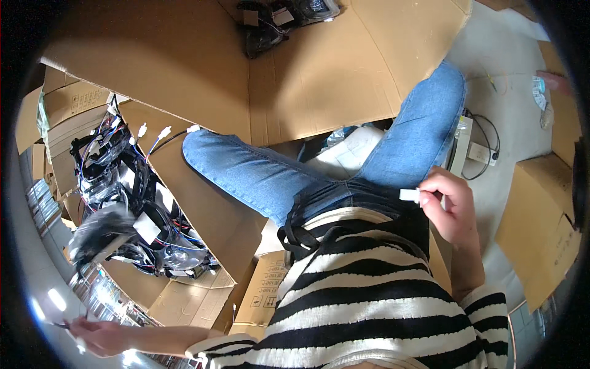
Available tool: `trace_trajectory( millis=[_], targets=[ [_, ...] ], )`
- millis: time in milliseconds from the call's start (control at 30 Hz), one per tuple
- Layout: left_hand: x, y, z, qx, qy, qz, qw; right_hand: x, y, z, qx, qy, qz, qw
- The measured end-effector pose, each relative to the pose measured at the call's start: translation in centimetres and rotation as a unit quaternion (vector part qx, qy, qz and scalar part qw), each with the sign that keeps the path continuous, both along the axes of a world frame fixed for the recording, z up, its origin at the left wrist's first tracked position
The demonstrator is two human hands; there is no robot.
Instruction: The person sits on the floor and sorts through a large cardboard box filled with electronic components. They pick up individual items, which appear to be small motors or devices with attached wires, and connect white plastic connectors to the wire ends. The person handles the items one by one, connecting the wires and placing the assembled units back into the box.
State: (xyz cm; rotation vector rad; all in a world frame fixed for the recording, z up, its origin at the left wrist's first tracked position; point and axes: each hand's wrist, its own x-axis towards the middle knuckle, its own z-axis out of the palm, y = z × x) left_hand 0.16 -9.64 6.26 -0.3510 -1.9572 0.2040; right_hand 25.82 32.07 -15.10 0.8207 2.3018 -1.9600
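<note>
My right hand [450, 206] is closed in a pinch beside my right thigh. Out of its thumb and fingers sticks a small white rectangular piece [409, 195]; whether it is a label or a plastic part I cannot tell. Stretched far out to the lower left, my left hand [98, 337] has its fingers drawn together near a thin dark bit at their tips; what they grip is unclear. Above that hand, a dark bundle in clear plastic [104, 234] is smeared by motion over the left carton. Bagged black cable bundles [126, 175] with white connectors fill that carton.
A large open carton [307, 92] stands in front of my knees, with a few black bagged bundles [270, 24] inside. Flattened cardboard [534, 227] lies on the right. A power strip [481, 154] and black cord rest on the floor past my right knee.
</note>
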Motion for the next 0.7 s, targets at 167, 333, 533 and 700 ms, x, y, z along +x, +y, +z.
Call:
trace_trajectory(
  millis=[167, 333, 533, 700],
  targets=[
    [-7.1, -4.9, 4.6, -0.075, 0.017, 0.177, 0.981, -0.9, 1.2, -0.5, 0.016, 0.059, 0.026, 0.998],
    [-11.4, 6.6, -11.6, 0.066, -0.369, -0.093, 0.922, -2.2, 1.7, -0.8, 0.014, 0.037, 0.037, 0.999],
    [-13.9, 31.2, -36.0, -0.162, -0.519, -0.292, 0.787, -4.1, 3.2, -1.8, -0.018, -0.033, 0.049, 0.998],
    [-23.5, 34.8, -51.8, -0.245, -0.597, -0.237, 0.726, -6.9, 5.1, -4.0, -0.122, -0.141, 0.071, 0.980]
  ],
)
